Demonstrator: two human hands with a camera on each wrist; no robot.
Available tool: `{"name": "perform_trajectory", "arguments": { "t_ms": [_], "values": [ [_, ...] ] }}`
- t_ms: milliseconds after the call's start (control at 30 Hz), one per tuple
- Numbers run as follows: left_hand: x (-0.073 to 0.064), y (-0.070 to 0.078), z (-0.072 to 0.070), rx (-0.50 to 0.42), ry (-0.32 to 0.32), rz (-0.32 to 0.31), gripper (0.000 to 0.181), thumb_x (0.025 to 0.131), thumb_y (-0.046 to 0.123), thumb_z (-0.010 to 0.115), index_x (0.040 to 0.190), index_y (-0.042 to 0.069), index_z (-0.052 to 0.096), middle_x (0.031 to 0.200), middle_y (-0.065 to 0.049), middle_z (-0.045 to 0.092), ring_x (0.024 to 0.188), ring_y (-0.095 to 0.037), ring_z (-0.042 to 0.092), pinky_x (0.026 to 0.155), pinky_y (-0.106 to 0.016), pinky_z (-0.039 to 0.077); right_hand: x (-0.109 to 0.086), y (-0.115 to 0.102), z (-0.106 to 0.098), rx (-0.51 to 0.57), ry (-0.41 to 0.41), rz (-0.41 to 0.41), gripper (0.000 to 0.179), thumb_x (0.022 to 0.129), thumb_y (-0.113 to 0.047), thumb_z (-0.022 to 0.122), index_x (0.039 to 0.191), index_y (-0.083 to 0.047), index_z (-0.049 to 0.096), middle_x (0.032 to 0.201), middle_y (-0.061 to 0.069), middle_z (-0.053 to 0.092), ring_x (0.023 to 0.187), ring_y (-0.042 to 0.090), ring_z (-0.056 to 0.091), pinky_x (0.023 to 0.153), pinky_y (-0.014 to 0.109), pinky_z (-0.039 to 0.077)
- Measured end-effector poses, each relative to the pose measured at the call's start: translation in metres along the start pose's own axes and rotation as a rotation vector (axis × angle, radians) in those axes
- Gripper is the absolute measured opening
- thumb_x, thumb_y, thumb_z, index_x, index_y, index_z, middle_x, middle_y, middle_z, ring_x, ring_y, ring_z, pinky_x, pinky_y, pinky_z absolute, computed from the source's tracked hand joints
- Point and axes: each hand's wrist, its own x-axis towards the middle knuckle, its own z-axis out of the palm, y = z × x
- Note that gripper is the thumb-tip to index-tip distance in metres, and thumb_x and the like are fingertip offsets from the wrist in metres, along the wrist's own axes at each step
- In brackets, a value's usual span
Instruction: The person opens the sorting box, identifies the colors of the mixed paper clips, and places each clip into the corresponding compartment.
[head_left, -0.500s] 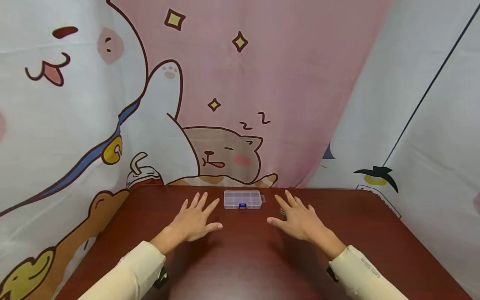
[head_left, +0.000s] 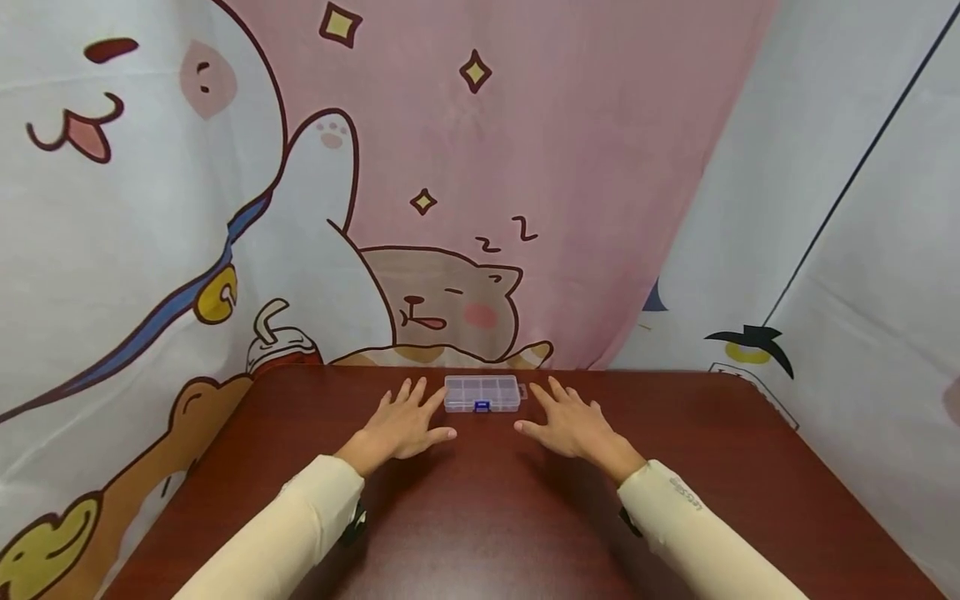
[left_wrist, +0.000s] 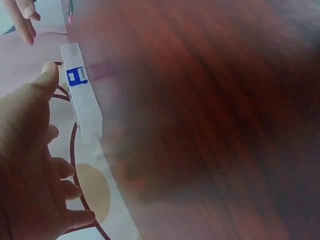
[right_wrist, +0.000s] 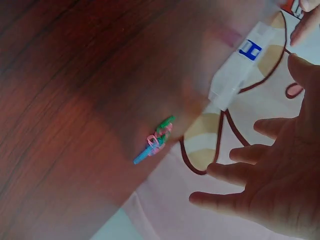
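Observation:
A clear plastic compartment box with a blue latch lies near the table's far edge. My left hand is held above the table just left of the box, its fingers spread. To the box's right, my right hand hovers with its fingers spread as well. Neither hand holds anything. In the right wrist view, a small cluster of pink, green and blue pieces rests on the table; their exact kind is too small to tell. From the head view, that cluster is hidden by the right hand.
The dark red-brown wooden table reaches back to a hanging cloth printed with cartoon animals. More of this cloth borders the table on the left and right.
Both hands have moved inward and farther forward, closer to the box's two sides. A bit of the coloured pieces that showed beside the right hand is now covered. The head view has shifted slightly.

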Motion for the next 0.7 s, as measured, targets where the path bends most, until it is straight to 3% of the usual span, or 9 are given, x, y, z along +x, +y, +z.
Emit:
{"name": "perform_trajectory", "arguments": {
  "t_ms": [400, 700],
  "values": [
    [0.025, 0.002, 0.008, -0.052, -0.025, -0.050, 0.082, 0.093, 0.065, 0.046, 0.157, 0.020, 0.020, 0.160, -0.020, 0.021, 0.146, -0.043, 0.019, 0.112, -0.063, 0.022, 0.042, -0.009, 0.016, -0.007, -0.027, -0.007, 0.084, 0.087, -0.067, 0.052, 0.154, -0.021, 0.029, 0.158, 0.020, 0.026, 0.138, 0.044, 0.035, 0.101, 0.072, 0.029],
    [0.047, 0.005, 0.007, -0.051, 0.007, -0.036, 0.085, 0.093, 0.065, 0.046, 0.158, 0.019, 0.015, 0.160, -0.018, 0.021, 0.145, -0.041, 0.022, 0.111, -0.061, 0.025, 0.060, -0.003, 0.020, 0.012, -0.030, -0.010, 0.085, 0.088, -0.066, 0.053, 0.155, -0.020, 0.028, 0.160, 0.018, 0.021, 0.141, 0.045, 0.028, 0.103, 0.073, 0.023]
  ]
}}
